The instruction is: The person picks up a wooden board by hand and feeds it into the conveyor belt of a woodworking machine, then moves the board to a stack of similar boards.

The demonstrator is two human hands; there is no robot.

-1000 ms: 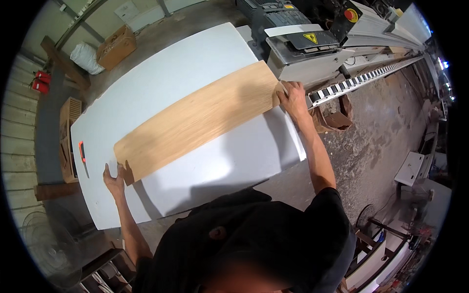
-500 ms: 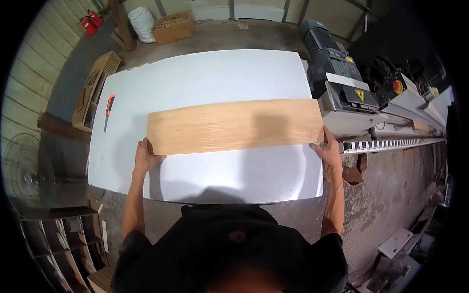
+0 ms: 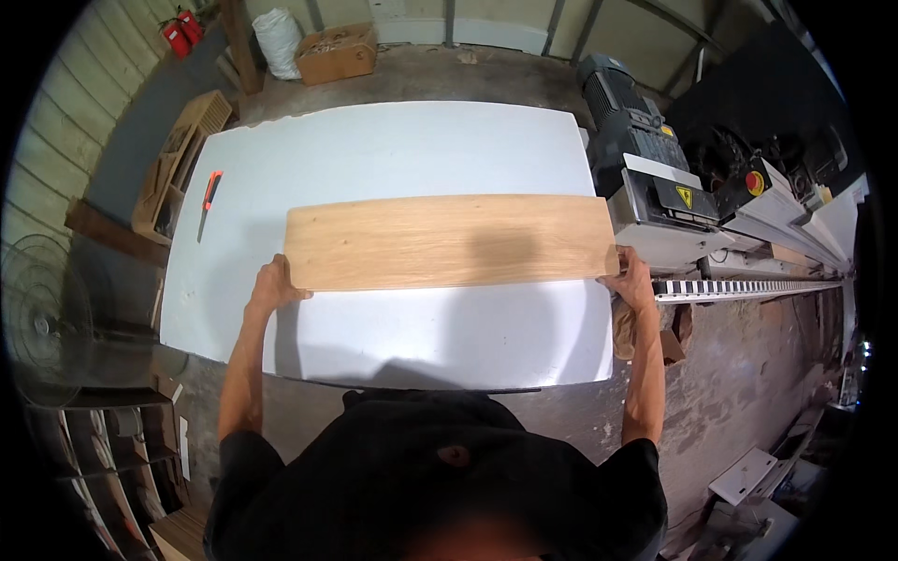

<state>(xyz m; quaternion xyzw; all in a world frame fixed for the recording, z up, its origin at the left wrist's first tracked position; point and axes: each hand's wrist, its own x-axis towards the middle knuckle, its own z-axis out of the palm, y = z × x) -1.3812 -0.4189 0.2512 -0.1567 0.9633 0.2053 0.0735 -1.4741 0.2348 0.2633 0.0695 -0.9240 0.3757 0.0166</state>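
A long, light wood-grain board (image 3: 402,245) extends left to right over a white tabletop (image 3: 393,150). My left hand (image 3: 274,283) grips its near left corner, with the thumb along the front edge. At the opposite end, my right hand (image 3: 632,280) closes around the near right corner. Both hands hold the board roughly level; whether it rests on the table or hangs just above it I cannot tell. The fingertips under the board are hidden. Toward the table's left side lies an orange and black utility knife (image 3: 210,202), apart from my hands.
A machine with a dark motor (image 3: 622,103) and a red stop button (image 3: 755,182) stands at the right, with a striped rail (image 3: 739,289). Behind the table are a cardboard box (image 3: 339,58) and a white sack (image 3: 278,42). A fan (image 3: 42,323) and a shelf rack (image 3: 108,458) stand left.
The board's surface now shows more evenly, its grain turned slightly toward me. Both hands keep their hold on its ends. The whole view has shifted a little.
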